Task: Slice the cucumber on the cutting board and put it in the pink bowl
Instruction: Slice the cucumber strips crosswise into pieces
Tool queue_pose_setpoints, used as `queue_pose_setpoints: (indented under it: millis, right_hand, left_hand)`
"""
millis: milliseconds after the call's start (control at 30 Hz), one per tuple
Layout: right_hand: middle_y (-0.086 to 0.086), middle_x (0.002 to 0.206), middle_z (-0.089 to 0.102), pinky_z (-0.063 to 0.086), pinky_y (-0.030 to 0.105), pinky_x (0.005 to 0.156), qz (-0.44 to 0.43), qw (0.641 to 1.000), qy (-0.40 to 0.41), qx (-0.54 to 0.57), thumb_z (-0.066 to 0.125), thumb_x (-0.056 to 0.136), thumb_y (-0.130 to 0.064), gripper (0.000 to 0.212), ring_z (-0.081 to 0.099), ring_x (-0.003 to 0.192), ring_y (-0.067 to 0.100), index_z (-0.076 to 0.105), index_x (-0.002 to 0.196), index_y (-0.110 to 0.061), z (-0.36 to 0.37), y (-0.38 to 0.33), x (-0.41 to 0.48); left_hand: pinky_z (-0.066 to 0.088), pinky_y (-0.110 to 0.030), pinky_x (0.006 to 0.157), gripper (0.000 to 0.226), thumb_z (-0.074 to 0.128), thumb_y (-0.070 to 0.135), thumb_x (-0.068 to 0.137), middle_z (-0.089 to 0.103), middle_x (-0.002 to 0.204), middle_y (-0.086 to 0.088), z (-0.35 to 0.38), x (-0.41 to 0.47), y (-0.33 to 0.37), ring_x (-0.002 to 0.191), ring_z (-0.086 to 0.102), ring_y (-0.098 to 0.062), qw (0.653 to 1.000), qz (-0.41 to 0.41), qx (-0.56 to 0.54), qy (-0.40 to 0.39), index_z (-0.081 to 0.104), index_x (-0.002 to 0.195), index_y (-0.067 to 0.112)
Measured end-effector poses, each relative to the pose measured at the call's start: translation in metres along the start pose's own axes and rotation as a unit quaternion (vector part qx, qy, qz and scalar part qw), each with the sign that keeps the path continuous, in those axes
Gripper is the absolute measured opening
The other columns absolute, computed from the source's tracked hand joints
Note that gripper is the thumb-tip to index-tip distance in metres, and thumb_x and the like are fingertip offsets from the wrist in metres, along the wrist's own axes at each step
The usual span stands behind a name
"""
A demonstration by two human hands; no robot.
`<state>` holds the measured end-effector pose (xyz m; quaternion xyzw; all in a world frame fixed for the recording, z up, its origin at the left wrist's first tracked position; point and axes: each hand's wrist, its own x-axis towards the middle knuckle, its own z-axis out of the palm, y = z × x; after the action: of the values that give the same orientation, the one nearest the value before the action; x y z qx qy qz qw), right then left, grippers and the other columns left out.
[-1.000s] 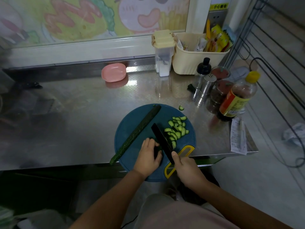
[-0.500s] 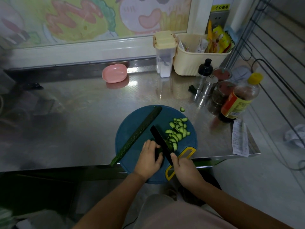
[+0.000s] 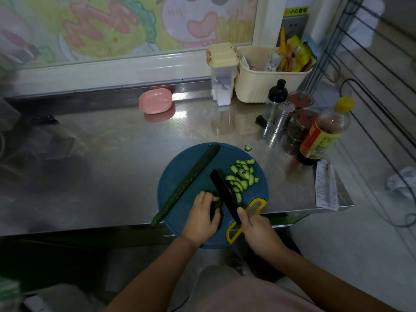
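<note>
A round blue cutting board (image 3: 180, 174) lies at the counter's front edge. A long cucumber half (image 3: 188, 183) lies across its left side. My left hand (image 3: 201, 218) holds a short cucumber stub (image 3: 217, 204) down on the board. My right hand (image 3: 258, 230) grips the handle of a black knife (image 3: 222, 192), whose blade stands beside the stub. A heap of cucumber slices (image 3: 242, 176) lies right of the blade. One slice (image 3: 247, 148) sits off the board on the counter. The pink bowl (image 3: 155, 104) stands at the back by the wall.
Right of the board stand a sauce bottle (image 3: 322, 136), jars, a steel shaker (image 3: 282, 118) and a black-capped bottle. A clear container (image 3: 222, 73) and a cream basket (image 3: 270, 79) sit at the back. A receipt (image 3: 326, 185) lies near the right corner. A wire rack stands right.
My left hand has slid a little back along the stub, and the knife has followed it with small cuts. The heap of slices has grown slightly.
</note>
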<state>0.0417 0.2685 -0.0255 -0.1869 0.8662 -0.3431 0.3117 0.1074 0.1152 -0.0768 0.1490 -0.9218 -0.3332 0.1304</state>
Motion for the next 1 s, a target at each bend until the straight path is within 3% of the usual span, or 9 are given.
queue_pose_setpoints:
  millis: [67,400,567,700,1000]
  right_hand:
    - [0.004,0.05,0.042,0.03,0.031,0.054,-0.011,1.0,-0.001,-0.003,0.03,0.101,-0.039,0.058,0.043,0.049,0.015,0.034,0.05,-0.012,0.002,-0.003,-0.003]
    - [0.003,0.05,0.042,0.03,0.033,0.055,-0.015,1.0,-0.006,0.01,0.029,0.101,-0.041,0.059,0.043,0.05,0.015,0.035,0.049,-0.012,-0.001,-0.006,-0.007]
    - [0.0,0.048,0.041,0.031,0.024,0.05,-0.016,1.0,-0.006,0.004,0.027,0.101,-0.041,0.06,0.043,0.048,0.013,0.035,0.048,-0.013,0.004,-0.003,-0.005]
    - [0.002,0.05,0.045,0.032,0.034,0.057,-0.016,1.0,-0.004,-0.005,0.027,0.101,-0.041,0.06,0.045,0.051,0.015,0.038,0.05,-0.011,0.007,-0.002,-0.004]
    - [0.003,0.054,0.048,0.039,0.035,0.063,-0.014,0.999,0.011,-0.044,0.026,0.101,-0.041,0.059,0.05,0.056,0.019,0.04,0.051,-0.012,0.021,0.003,0.007]
  left_hand:
    - [0.03,-0.018,0.078,0.022,0.05,0.021,0.087,0.044,0.098,-0.005,0.0,-0.001,0.0,0.091,0.041,-0.015,1.0,0.0,0.005,0.0,0.054,0.102,0.006]
    - [0.029,-0.019,0.078,0.019,0.053,0.019,0.084,0.044,0.096,-0.004,0.002,0.0,-0.003,0.09,0.038,-0.011,1.0,-0.011,-0.003,0.006,0.052,0.098,0.006]
    - [0.028,-0.019,0.076,0.019,0.051,0.021,0.085,0.041,0.096,-0.001,0.002,0.0,-0.004,0.09,0.038,-0.011,1.0,-0.012,-0.006,0.002,0.051,0.098,0.007]
    - [0.029,-0.019,0.075,0.022,0.047,0.025,0.085,0.041,0.095,0.0,0.002,0.0,-0.004,0.09,0.039,-0.012,1.0,-0.011,-0.008,0.001,0.05,0.097,0.008]
    - [0.029,-0.018,0.075,0.028,0.042,0.032,0.085,0.039,0.094,0.004,0.002,-0.001,-0.003,0.088,0.037,-0.009,1.0,-0.005,-0.016,0.01,0.052,0.096,0.008]
